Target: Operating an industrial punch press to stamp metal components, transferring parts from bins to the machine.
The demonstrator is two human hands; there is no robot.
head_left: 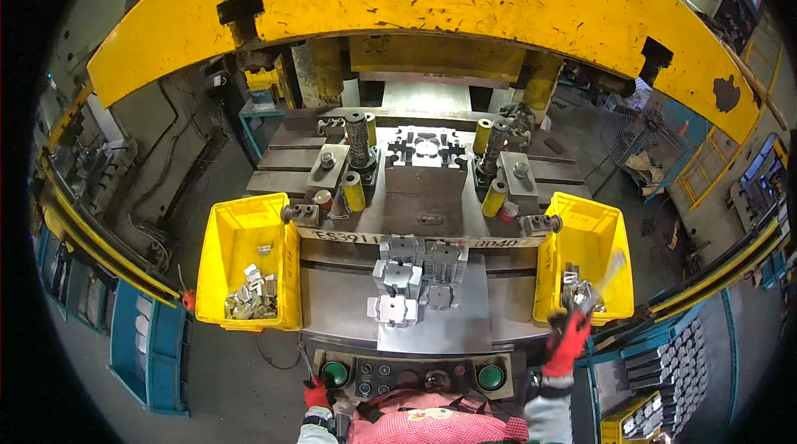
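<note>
Worn steel press bed (340, 303): blocky dull-grey metal parts (397, 280) are stacked on a smooth plate (440, 338), and left bin (286, 278) and right bin (613, 232), yellow plastic, are part-filled with shiny scraps (251, 299); work seems well under way, remainder can't be judged. Red-gloved right hand (567, 346) is blurred at right bin, left hand (316, 394) is held beside a round green button (334, 374); finger opening and grip can't be told for either.
</note>
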